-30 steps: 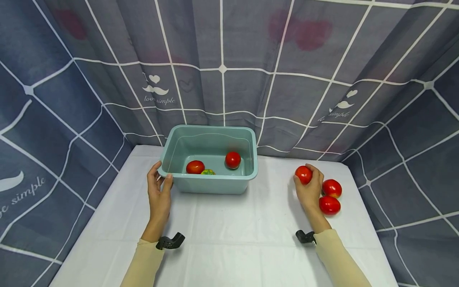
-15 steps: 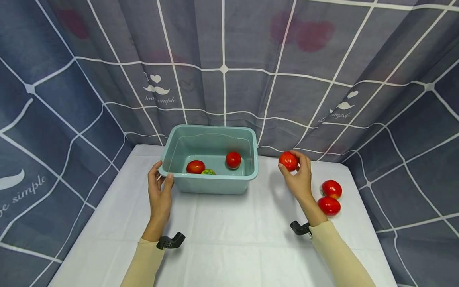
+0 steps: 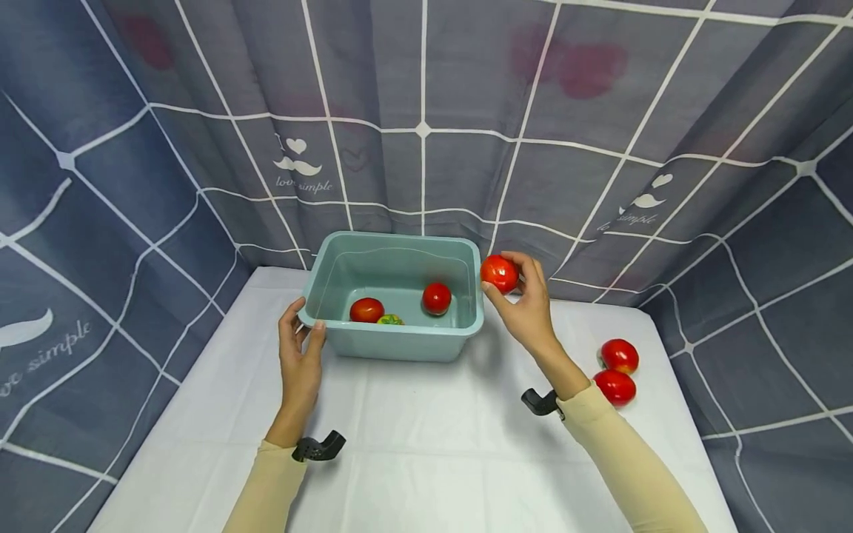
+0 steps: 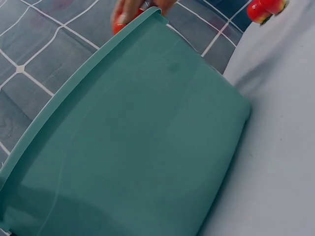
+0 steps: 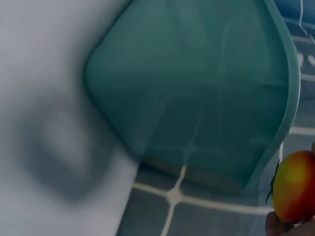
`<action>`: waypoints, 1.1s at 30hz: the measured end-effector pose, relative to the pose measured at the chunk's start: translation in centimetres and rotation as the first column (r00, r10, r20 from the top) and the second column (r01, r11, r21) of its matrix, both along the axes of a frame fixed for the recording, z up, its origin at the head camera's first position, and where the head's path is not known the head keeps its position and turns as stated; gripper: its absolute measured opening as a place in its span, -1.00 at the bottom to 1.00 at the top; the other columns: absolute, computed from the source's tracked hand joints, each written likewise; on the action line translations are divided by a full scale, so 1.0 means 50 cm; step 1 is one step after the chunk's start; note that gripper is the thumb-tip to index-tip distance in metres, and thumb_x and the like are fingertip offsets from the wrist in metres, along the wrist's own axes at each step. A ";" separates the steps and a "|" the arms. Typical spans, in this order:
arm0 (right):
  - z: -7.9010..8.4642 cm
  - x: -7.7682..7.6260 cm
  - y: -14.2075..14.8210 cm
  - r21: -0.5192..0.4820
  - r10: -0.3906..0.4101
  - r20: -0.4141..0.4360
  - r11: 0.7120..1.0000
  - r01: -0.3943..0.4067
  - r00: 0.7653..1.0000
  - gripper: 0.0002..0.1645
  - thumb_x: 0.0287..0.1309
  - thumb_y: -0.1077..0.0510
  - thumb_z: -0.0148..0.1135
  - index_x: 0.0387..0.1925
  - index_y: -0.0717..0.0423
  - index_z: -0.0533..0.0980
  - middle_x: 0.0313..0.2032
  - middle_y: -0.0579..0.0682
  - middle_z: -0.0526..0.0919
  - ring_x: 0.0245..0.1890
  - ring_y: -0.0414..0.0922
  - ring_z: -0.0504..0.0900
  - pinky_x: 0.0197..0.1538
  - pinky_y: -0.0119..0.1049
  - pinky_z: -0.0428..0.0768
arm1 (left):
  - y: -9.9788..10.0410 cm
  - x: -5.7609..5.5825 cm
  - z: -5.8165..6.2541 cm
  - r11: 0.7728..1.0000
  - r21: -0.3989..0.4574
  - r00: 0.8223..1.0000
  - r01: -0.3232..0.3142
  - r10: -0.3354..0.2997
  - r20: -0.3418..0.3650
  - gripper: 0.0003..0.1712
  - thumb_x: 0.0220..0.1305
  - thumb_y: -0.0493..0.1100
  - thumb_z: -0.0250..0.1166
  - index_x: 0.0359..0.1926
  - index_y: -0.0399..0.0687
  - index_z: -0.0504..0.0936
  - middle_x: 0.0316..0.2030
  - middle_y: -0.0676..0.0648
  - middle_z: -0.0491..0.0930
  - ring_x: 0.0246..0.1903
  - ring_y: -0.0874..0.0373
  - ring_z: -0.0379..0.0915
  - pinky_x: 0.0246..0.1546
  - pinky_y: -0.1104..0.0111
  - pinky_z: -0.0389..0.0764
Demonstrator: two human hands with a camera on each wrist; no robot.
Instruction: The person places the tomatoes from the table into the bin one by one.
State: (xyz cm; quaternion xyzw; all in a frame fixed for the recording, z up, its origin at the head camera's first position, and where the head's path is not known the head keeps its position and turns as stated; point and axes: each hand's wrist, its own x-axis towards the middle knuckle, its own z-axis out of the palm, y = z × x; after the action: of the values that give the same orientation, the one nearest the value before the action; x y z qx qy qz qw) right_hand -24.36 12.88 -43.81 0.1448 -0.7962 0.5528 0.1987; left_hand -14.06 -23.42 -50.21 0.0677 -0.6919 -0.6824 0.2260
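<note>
My right hand [image 3: 529, 307] pinches a red tomato [image 3: 499, 274] between thumb and fingers, held up beside the right rim of a teal plastic tub [image 3: 393, 343]. In the right wrist view that tomato [image 5: 295, 187] shows a yellow patch and a green leaf tip. With my left hand [image 3: 301, 363] I grip the tub's front left corner, thumb at the front and fingers on the side. Inside the tub lie a red tomato [image 3: 366, 310] on the left, another tomato [image 3: 436, 298] on the right, and a green and yellow piece [image 3: 390, 320] partly hidden by the front wall.
Two more tomatoes, one farther back [image 3: 620, 356] and one nearer [image 3: 615, 388], lie together at the right of the white-covered table [image 3: 426, 459]. A grey checked curtain [image 3: 460, 178] surrounds the back and sides, close behind the tub.
My right hand has carried its tomato left and away from me, from near the two other tomatoes to the tub's right rim. The left hand keeps its hold on the tub.
</note>
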 end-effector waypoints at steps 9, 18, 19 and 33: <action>0.027 -0.016 -0.084 0.114 0.210 -0.018 0.972 -0.206 0.978 -0.32 0.27 0.12 0.57 0.37 -0.06 0.51 0.34 0.02 0.51 0.26 0.00 0.60 0.25 -0.10 0.65 | -0.002 -0.002 0.007 1.000 -0.017 1.000 0.000 0.000 -0.012 -0.35 0.66 -0.17 0.17 0.64 0.20 0.24 0.59 -0.01 0.22 0.54 -0.20 0.23 0.21 0.72 0.56; 0.031 -0.037 -0.150 0.187 0.317 0.127 0.923 -0.337 0.940 -0.31 0.27 0.06 0.57 0.37 -0.09 0.50 0.28 0.00 0.54 0.24 -0.04 0.60 0.29 -0.02 0.70 | -0.005 0.002 0.005 0.998 -0.060 1.000 -0.021 0.021 -0.003 -0.35 0.66 -0.16 0.17 0.64 0.21 0.23 0.59 -0.01 0.22 0.55 -0.08 0.24 0.23 0.73 0.52; 0.033 -0.038 -0.156 0.199 0.327 0.141 0.915 -0.350 0.934 -0.31 0.27 0.06 0.57 0.37 -0.09 0.50 0.28 0.00 0.53 0.24 -0.02 0.59 0.29 -0.02 0.70 | -0.006 0.002 0.005 0.998 -0.062 1.000 -0.020 0.020 -0.006 -0.34 0.66 -0.15 0.18 0.64 0.20 0.23 0.59 -0.01 0.22 0.56 -0.08 0.23 0.24 0.72 0.52; 0.037 -0.064 -0.190 0.308 0.313 0.214 0.878 -0.367 0.926 -0.32 0.31 0.01 0.53 0.39 -0.10 0.49 0.33 0.05 0.52 0.30 0.12 0.52 0.32 0.14 0.66 | -0.004 0.004 0.002 0.999 -0.048 1.000 -0.010 0.011 0.022 -0.34 0.66 -0.12 0.20 0.64 0.23 0.23 0.60 0.00 0.21 0.56 -0.06 0.23 0.24 0.72 0.50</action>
State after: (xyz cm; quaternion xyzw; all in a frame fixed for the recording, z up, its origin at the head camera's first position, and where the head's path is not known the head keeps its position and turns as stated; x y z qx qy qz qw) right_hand -27.57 3.40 -41.95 0.2709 -0.8553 0.4417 0.0065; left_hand -13.88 -23.63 -50.12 0.0735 -0.7101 -0.6637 0.2232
